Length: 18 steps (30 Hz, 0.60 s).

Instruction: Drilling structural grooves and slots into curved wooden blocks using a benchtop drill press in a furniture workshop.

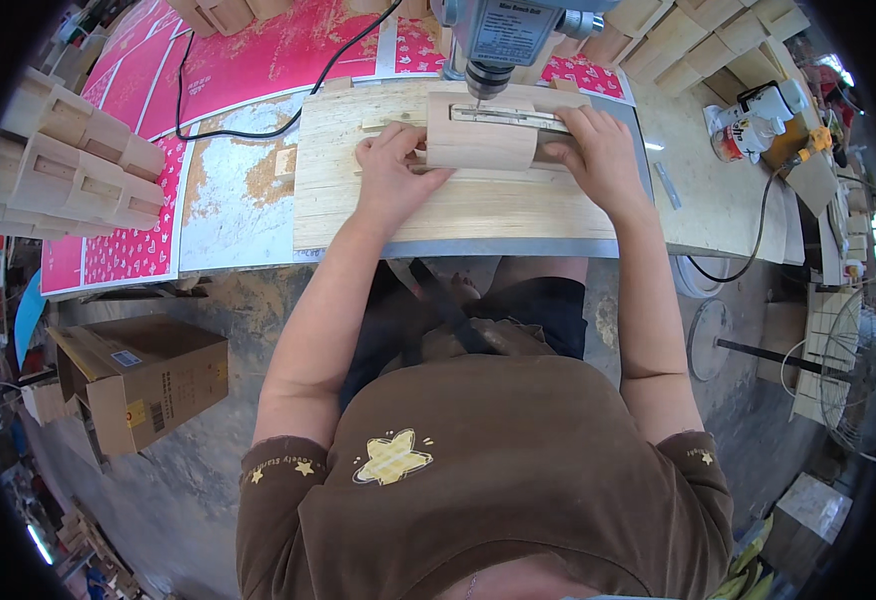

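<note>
A pale curved wooden block (480,150) lies across a flat wooden board (498,212), under the chuck (488,80) of a bench drill (510,32). The thin bit comes down at a narrow slotted strip (508,117) along the block's top. My left hand (396,172) is closed on the block's left end, thumb along the near side. At the other end, my right hand (603,155) grips with its thumb at the block's edge and its fingertips by the strip's end. Whether the bit touches the wood I cannot tell.
Stacks of similar wooden blocks stand at left (88,165) and far right (708,40). A black cable (303,110) curves over the pink-covered table (228,60). Right of the board lie a small blade-like tool (667,185) and a white container (743,138). A cardboard box (148,380) sits below left.
</note>
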Available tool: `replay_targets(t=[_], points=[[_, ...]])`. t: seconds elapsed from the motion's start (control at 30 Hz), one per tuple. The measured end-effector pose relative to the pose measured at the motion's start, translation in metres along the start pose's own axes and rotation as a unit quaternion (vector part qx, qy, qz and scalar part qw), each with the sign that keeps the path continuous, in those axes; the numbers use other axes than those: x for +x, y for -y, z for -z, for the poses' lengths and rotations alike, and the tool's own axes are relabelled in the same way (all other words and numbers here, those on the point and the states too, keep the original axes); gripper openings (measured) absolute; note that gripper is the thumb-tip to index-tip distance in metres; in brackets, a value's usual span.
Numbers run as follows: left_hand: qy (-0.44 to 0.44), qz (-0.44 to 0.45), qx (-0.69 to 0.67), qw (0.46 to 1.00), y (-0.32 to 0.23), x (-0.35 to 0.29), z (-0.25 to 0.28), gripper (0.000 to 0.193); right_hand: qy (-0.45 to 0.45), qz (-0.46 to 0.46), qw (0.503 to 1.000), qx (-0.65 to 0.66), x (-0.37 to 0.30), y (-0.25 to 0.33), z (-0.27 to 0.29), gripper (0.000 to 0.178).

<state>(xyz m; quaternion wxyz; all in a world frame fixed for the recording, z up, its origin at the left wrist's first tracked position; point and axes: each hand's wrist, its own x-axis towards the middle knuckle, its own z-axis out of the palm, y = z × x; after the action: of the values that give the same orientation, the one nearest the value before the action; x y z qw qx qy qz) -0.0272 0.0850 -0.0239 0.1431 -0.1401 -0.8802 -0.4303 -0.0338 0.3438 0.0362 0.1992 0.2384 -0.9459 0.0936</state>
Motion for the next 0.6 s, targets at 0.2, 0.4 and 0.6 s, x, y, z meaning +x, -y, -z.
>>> replay_targets(t=[0.2, 0.4, 0.6], points=[[-0.054, 0.029, -0.064, 0.996, 0.019, -0.028, 0.061, 0.028, 0.043, -0.027, 0.998, 0.025, -0.002, -0.004, 0.002, 0.032], [-0.050, 0.242, -0.312, 0.917, -0.007, -0.031, 0.107, 0.025, 0.009, -0.039, 0.999, 0.024, -0.007, 0.004, 0.003, 0.029], [-0.020, 0.356, -0.315, 0.880, -0.020, -0.026, 0.098, 0.039, 0.015, 0.002, 0.998, 0.068, -0.014, 0.017, 0.009, 0.029]])
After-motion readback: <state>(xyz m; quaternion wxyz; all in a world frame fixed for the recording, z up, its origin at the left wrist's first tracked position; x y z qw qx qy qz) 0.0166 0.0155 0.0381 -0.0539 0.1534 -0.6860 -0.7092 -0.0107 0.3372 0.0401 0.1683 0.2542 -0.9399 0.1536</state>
